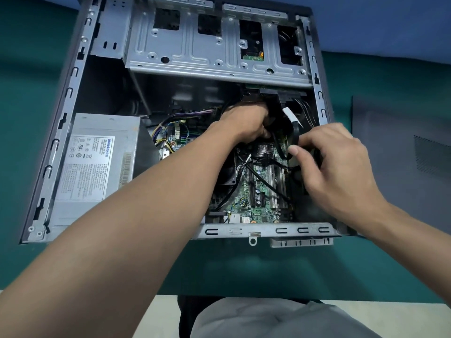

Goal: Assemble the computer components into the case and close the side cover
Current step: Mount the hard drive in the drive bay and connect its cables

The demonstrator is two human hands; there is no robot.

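Lying open on the table (366,264), the computer case (268,231) is entered by both hands. A black connector (272,111) under the drive cage (214,57) is gripped by the curled left hand (246,123). A black cable (295,132) is pinched by the right hand (341,167) near the case's right edge. The side cover (395,142) is laid at the table's right edge.

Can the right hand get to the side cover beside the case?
Likely yes, once freed: right hand pinches a black cable; the side cover lies uncovered just past the case wall.
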